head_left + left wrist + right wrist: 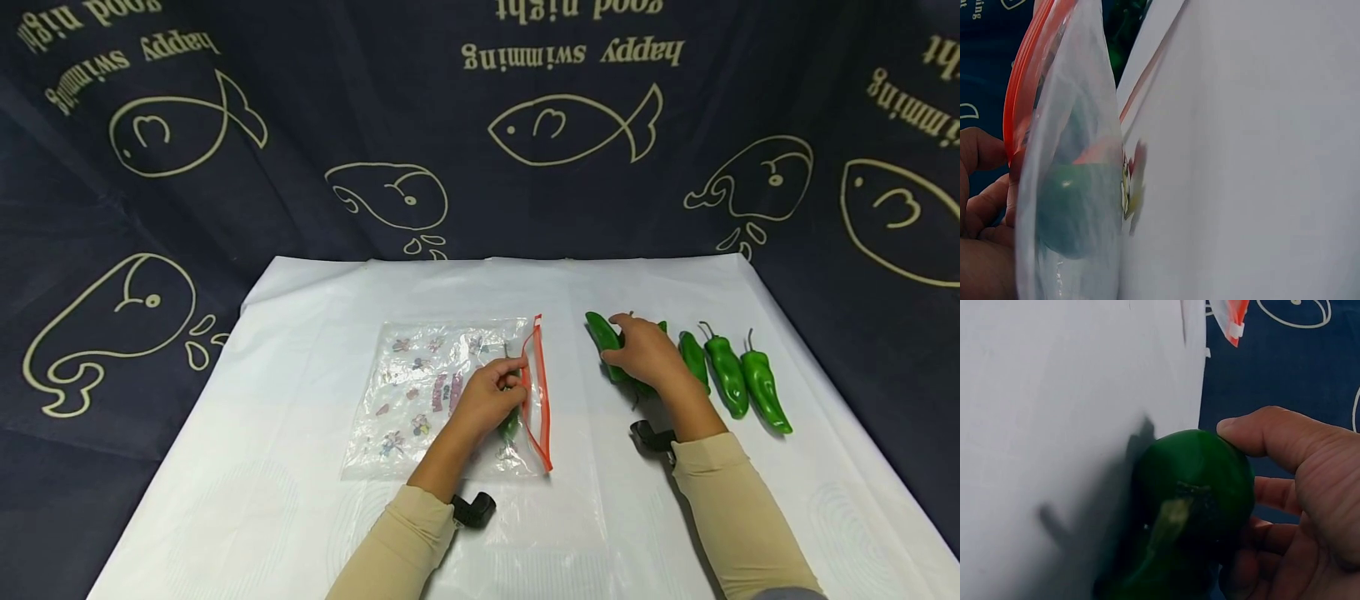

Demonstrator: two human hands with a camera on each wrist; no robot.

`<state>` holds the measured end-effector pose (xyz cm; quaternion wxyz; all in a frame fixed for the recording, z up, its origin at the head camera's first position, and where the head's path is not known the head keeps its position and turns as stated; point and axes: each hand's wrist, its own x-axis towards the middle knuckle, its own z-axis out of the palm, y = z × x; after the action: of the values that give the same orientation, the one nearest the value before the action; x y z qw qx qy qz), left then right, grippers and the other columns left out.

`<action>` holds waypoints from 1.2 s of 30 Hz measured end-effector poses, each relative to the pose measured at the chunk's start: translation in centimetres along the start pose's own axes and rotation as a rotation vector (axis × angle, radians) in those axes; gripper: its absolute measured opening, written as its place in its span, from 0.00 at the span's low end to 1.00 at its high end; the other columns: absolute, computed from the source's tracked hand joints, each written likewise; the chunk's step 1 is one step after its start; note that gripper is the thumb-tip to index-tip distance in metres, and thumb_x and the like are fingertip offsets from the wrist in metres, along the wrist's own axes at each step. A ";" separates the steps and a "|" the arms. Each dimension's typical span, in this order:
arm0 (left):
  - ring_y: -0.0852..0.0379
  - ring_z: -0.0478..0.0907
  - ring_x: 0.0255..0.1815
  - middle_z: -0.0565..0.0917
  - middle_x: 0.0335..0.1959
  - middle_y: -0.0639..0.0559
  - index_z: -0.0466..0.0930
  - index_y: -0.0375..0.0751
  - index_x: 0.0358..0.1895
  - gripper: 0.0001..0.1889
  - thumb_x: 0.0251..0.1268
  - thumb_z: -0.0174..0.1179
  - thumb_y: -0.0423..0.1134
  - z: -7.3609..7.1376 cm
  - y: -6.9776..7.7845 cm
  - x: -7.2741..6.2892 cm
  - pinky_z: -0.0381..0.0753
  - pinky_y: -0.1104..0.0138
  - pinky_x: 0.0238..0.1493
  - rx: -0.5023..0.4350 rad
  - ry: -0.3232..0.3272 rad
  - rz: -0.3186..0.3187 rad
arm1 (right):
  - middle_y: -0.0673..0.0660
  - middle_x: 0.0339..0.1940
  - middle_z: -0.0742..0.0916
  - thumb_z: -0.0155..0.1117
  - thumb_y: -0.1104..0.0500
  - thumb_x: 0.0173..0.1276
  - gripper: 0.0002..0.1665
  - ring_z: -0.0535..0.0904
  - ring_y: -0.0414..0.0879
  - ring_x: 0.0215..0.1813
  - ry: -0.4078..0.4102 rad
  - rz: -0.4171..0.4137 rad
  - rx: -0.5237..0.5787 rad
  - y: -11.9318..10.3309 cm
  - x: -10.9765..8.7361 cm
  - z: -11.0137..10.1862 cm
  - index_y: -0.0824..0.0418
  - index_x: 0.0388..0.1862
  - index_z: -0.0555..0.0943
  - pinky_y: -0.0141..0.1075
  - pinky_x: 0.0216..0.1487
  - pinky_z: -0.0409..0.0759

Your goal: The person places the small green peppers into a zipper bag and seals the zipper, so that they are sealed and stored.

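Note:
A clear zip bag [408, 400] with cartoon prints and a red zip edge lies on the white table, its mouth facing right. My left hand [491, 396] pinches the bag's upper layer beside the red zip [1013, 106], lifting it. Inside the bag, partly under that hand, is a green pepper [1072, 212], blurred by the plastic. My right hand [645, 354] grips another green pepper [602, 333], the leftmost of those outside the bag. In the right wrist view the thumb presses this pepper [1197, 481], stem toward the camera, with fingers curled on its far side.
Right of the gripped pepper, more green peppers lie in a row, including a middle one [726, 377] and the rightmost pepper [765, 387]. One is partly covered by my right hand. A dark cloth [450, 108] with fish drawings hangs behind the white table [247, 467].

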<state>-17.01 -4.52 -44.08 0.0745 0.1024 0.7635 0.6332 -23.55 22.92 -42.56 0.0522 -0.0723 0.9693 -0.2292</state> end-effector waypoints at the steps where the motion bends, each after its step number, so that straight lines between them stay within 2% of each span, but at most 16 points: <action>1: 0.60 0.71 0.35 0.80 0.37 0.45 0.78 0.29 0.60 0.24 0.56 0.58 0.25 0.0 -0.2 0.1 0.69 0.73 0.33 -0.002 0.004 0.005 | 0.76 0.61 0.77 0.67 0.56 0.65 0.41 0.73 0.70 0.60 0.002 0.001 0.003 0.0 0.0 0.0 0.72 0.71 0.65 0.61 0.55 0.73; 4: 0.61 0.72 0.35 0.80 0.37 0.50 0.79 0.33 0.61 0.25 0.56 0.59 0.27 0.1 -2.2 0.8 0.70 0.73 0.33 0.001 0.007 0.006 | 0.75 0.57 0.79 0.68 0.56 0.65 0.41 0.75 0.68 0.57 0.008 0.002 0.014 -0.1 -0.2 -0.1 0.71 0.72 0.65 0.60 0.53 0.75; 8: 0.62 0.72 0.35 0.80 0.35 0.53 0.79 0.34 0.60 0.25 0.56 0.58 0.28 0.0 -2.2 0.8 0.70 0.72 0.33 0.003 0.003 0.013 | 0.73 0.52 0.81 0.69 0.56 0.64 0.42 0.77 0.65 0.52 0.031 -0.009 0.041 -0.1 -0.4 -0.3 0.71 0.72 0.65 0.57 0.50 0.76; 16: 0.61 0.71 0.35 0.80 0.37 0.49 0.79 0.33 0.61 0.24 0.57 0.59 0.27 0.1 -2.3 0.9 0.69 0.73 0.32 -0.002 0.002 0.002 | 0.72 0.52 0.81 0.69 0.56 0.65 0.43 0.77 0.64 0.52 0.041 -0.031 0.109 -0.5 -0.6 -0.6 0.69 0.74 0.63 0.57 0.49 0.76; 20: 0.59 0.71 0.37 0.81 0.40 0.41 0.77 0.29 0.61 0.24 0.58 0.58 0.25 0.0 -1.5 0.6 0.69 0.74 0.33 0.001 -0.006 -0.005 | 0.72 0.54 0.80 0.68 0.56 0.66 0.44 0.77 0.64 0.52 0.037 -0.044 0.140 -0.6 -0.7 -0.7 0.67 0.76 0.61 0.57 0.50 0.75; 24: 0.57 0.71 0.37 0.80 0.41 0.35 0.77 0.26 0.60 0.24 0.58 0.57 0.23 -0.2 0.6 -0.3 0.69 0.74 0.35 0.011 -0.016 -0.002 | 0.71 0.53 0.80 0.68 0.55 0.66 0.44 0.77 0.63 0.52 0.047 -0.059 0.170 -0.7 -0.9 -0.6 0.65 0.76 0.61 0.56 0.48 0.76; 27: 0.57 0.71 0.37 0.80 0.40 0.35 0.77 0.26 0.59 0.23 0.57 0.57 0.23 -0.3 1.9 -1.0 0.69 0.74 0.35 0.015 -0.014 0.008 | 0.69 0.52 0.79 0.68 0.54 0.66 0.43 0.77 0.62 0.52 0.055 -0.059 0.192 -0.8 -1.0 -0.5 0.65 0.75 0.61 0.55 0.47 0.76; 32: 0.58 0.71 0.36 0.80 0.38 0.38 0.78 0.26 0.58 0.23 0.57 0.57 0.23 -0.4 2.4 -1.3 0.69 0.73 0.36 0.008 -0.006 0.015 | 0.66 0.49 0.79 0.68 0.53 0.65 0.41 0.77 0.59 0.49 0.060 -0.052 0.245 -1.1 -1.1 -0.3 0.65 0.72 0.63 0.50 0.45 0.76; 36: 0.58 0.71 0.37 0.80 0.40 0.37 0.78 0.26 0.59 0.23 0.58 0.57 0.23 -0.4 2.4 -1.3 0.69 0.73 0.37 0.016 -0.009 0.011 | 0.64 0.48 0.79 0.68 0.52 0.65 0.41 0.78 0.57 0.48 0.067 -0.055 0.285 -1.3 -1.1 0.0 0.64 0.72 0.63 0.47 0.43 0.76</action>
<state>-15.70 -4.78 -41.68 0.0735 0.1101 0.7675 0.6272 -22.33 21.95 -41.85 0.0234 -0.0830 0.9258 -0.3681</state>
